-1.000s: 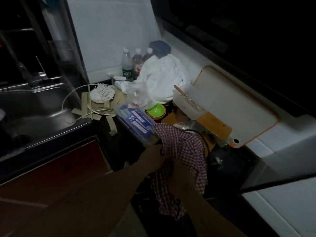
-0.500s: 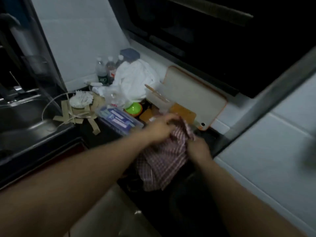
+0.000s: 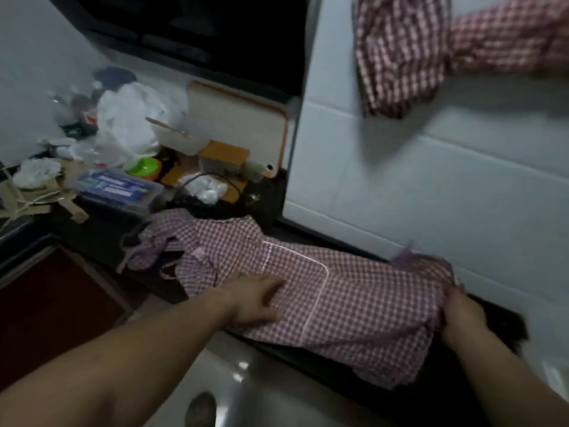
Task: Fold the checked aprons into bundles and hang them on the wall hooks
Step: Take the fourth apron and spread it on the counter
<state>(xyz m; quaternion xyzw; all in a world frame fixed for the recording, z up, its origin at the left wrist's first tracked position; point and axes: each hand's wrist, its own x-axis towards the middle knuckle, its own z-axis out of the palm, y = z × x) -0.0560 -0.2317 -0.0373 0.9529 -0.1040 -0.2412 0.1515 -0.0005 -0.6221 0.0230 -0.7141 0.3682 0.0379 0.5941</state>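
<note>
Checked apron (image 3: 348, 291), red-and-white with a pale-edged pocket sewn on its front, lies spread flat along the dark countertop (image 3: 101, 238), its far end bunched into loose folds and its near edge hanging slightly over the counter's front. Left hand (image 3: 255, 298) rests palm-down on the apron just beside the pocket, fingers spread and flat, pressing the cloth rather than gripping it. Right hand (image 3: 463, 315) is at the apron's right end with its fingers closed around a gathered handful of the fabric. Above the apron, on the white tiled wall (image 3: 415, 186), two more checked cloths (image 3: 400, 57) hang in bundles; what they hang from is hidden. Beyond the apron's bunched end the counter is cluttered: a clear plastic box (image 3: 118, 191) with blue labels, a green bowl (image 3: 144, 166), a white plastic bag (image 3: 126, 118), and a white cutting board (image 3: 237, 118) with an orange rim leaning against the wall. Everything is dim and somewhat blurred.
</note>
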